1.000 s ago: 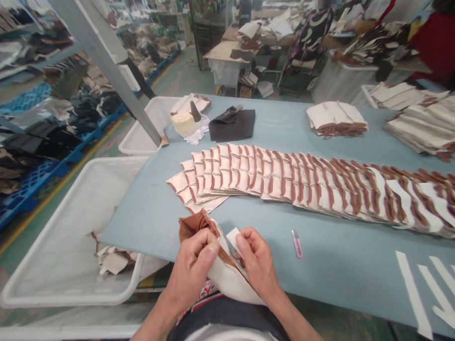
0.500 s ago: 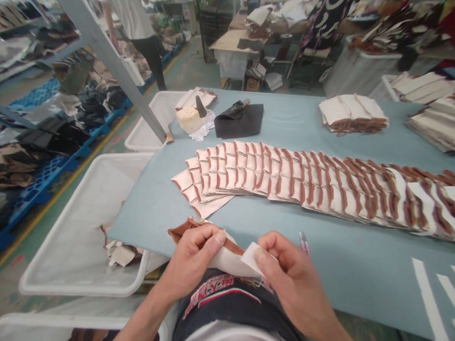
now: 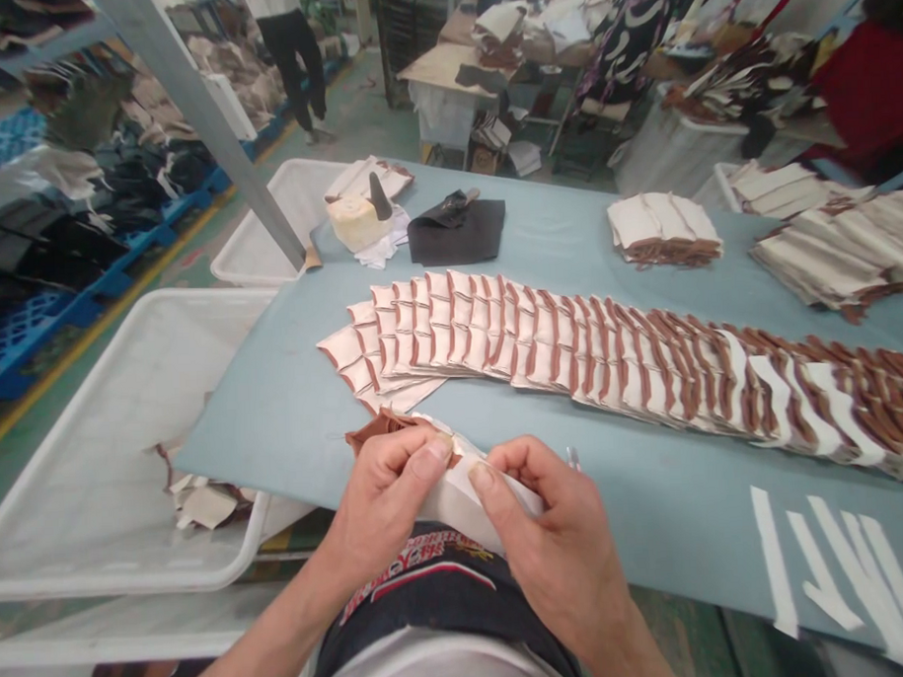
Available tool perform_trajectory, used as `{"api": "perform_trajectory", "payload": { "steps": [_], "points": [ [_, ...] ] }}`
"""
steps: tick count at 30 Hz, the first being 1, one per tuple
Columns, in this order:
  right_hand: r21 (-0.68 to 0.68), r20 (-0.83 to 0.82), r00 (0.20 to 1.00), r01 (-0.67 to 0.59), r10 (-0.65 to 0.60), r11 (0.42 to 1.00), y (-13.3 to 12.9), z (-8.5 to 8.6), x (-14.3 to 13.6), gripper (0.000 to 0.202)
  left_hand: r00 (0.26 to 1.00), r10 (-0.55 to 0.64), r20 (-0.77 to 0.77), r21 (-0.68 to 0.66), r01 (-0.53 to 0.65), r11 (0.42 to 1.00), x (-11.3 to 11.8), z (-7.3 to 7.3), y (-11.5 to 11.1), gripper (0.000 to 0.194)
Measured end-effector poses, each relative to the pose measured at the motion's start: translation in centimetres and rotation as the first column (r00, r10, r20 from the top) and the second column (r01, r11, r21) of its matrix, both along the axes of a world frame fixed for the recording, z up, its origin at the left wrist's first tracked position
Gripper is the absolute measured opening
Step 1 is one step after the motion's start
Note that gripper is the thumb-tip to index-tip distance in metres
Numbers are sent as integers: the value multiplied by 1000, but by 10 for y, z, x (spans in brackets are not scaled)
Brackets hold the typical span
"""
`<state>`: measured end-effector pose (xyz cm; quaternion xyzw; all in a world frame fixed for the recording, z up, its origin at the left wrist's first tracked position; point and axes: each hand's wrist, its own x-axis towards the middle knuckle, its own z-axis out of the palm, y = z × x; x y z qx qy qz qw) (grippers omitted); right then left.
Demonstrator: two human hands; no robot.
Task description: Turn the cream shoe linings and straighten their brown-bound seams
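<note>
Both hands work on a brown and off-white fabric-like piece at the table's near edge, close to my body. My left hand is closed, thumb and fingers pinching the piece's edge. My right hand is closed too, pressing a white strip along that edge with the thumb on top. The two thumbs are a short way apart. Just beyond, a long overlapping row of similar cream and brown pieces lies across the table. A pen-like item shows beside my right hand, partly hidden.
Loose white strips lie on the blue table at right. Farther back are a stack of pieces, a dark cloth and a yellowish roll. A white bin stands at left by a metal post. A person is walking behind.
My right hand has moved left, closer to my left hand, and the white strip now lies along the piece's edge. The view has shifted right. The person behind has stepped along the aisle.
</note>
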<state>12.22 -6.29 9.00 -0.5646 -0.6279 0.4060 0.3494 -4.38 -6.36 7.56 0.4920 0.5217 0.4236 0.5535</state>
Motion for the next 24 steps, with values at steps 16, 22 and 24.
{"api": "perform_trajectory", "payload": {
  "steps": [16, 22, 24],
  "points": [
    [-4, 42, 999, 30, -30, 1000, -10, -11, -8, 27, 998, -1, -63, -6, 1, 1000, -2, -3, -7, 44],
    [16, 81, 996, 35, -36, 999, -11, -15, -8, 28, 998, 7, -65, -28, -9, 1000, -1, -3, -8, 44],
    [36, 107, 993, 50, -54, 998, -11, -16, -10, 28, 997, 14, -78, -16, -15, 1000, 0, -2, -8, 44]
  ]
}}
